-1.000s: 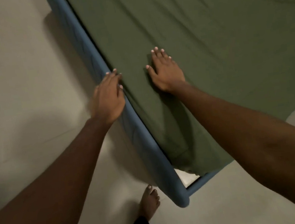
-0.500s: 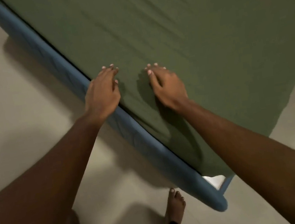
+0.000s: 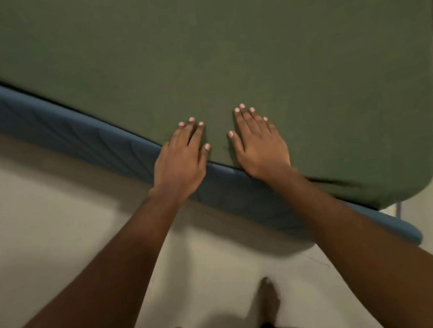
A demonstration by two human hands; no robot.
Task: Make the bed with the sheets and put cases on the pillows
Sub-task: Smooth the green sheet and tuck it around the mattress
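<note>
- Left hand (image 3: 181,157) and right hand (image 3: 258,144) press flat, fingers straight, on the green sheet (image 3: 222,52) beside the blue bed frame (image 3: 50,117)
- Creases seen a second ago look smoothed, though that may be blur; pillows come next

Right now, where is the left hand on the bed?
In the head view, the left hand lies flat near centre, over the blue bed frame and the edge of the green sheet, beside the right hand.
</note>
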